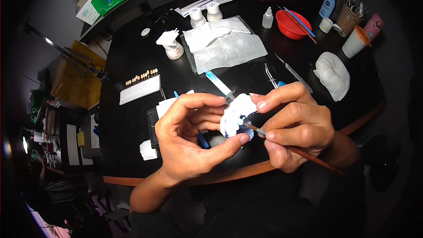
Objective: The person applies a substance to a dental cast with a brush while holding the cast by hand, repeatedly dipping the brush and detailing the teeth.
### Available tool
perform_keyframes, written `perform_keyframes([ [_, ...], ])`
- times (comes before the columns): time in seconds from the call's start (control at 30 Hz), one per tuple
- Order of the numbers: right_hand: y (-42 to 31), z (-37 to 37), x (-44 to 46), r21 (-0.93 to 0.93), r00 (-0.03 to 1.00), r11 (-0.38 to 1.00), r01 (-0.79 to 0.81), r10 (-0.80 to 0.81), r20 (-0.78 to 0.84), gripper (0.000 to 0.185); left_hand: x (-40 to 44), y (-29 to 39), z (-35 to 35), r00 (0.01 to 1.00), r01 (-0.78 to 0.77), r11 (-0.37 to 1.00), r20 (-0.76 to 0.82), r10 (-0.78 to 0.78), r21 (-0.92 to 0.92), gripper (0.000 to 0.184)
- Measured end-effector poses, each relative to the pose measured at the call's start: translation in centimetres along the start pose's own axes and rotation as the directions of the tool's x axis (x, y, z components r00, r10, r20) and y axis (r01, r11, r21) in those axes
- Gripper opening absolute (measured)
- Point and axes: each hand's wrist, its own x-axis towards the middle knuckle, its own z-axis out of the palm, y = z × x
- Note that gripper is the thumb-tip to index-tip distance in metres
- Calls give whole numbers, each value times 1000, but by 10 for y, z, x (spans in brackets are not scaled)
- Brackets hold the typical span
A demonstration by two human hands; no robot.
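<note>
My left hand [187, 139] grips a white plaster dental model [238, 110] between thumb and fingers, above the front of the dark table. In my right hand [299, 125] is a thin brush [308, 154] with a reddish-brown handle, held like a pen. Its tip meets a bluish patch on the inner side of the model. The forefinger of that hand also rests near the model's upper edge. Just behind the model lies a syringe [219, 84] with blue content. Beyond my right hand are a slim metal knife [294, 74] and a bent metal instrument [270, 76].
A tooth shade guide [140, 89] lies to the left. White sheets [231, 53] cover a glass slab at the back, beside capped jars [213, 12]. Rightward are a dropper bottle [267, 18], a red bowl [291, 25], a cup [355, 44] and a white wrapped lump [331, 76].
</note>
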Motion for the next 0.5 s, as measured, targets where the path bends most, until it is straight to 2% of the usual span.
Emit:
perform_keyframes([
  [0.5,1,0,-1,1,1000,1000,11,-11,-8,23,-1,0,0,1000,-3,1000,-1,3,-11,57],
])
